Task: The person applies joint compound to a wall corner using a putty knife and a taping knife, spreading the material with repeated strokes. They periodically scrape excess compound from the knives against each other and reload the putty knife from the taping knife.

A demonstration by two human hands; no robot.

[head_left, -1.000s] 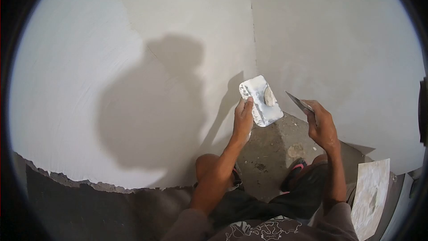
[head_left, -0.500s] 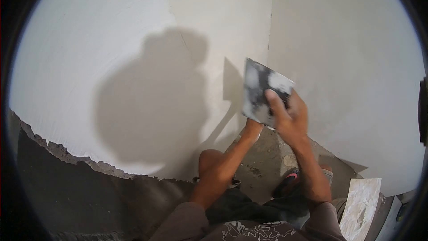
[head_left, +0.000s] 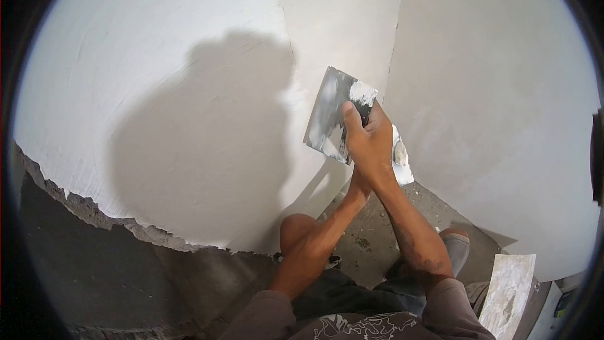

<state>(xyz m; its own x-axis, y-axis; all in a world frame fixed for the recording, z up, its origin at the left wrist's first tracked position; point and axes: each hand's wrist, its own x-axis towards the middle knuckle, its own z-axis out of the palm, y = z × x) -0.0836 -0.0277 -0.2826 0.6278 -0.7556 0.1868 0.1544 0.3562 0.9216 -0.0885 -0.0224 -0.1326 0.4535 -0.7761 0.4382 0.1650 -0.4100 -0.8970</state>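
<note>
Grey metal, streaked with white paste, is presented at 1 o'clock from the centre of view as a broad blade (head_left: 324,113), its upper corner directed toward 12 o'clock. The blade is gripped by the right hand (head_left: 372,141), the thumb being laid along the visible face beside a dark patch. Whether the wall is touched by the blade cannot be told. The left hand (head_left: 359,187) is placed at the 6 o'clock side of the right hand, the forearms being crossed at the wrists. Its fingers are hidden, so its grip cannot be told. A white plate (head_left: 404,173), bearing a pale lump (head_left: 401,153), is partly covered by the right wrist and is located at the 3 o'clock side of it. The left wall (head_left: 157,31) is coated in white, and a broad shadow (head_left: 207,132) is cast on it at 10 o'clock. Its ragged lower edge (head_left: 104,214) is seen at 8 o'clock. A stained board (head_left: 508,286) is positioned at 4 o'clock, and the grey floor (head_left: 355,230) is exposed at 5 o'clock.
</note>
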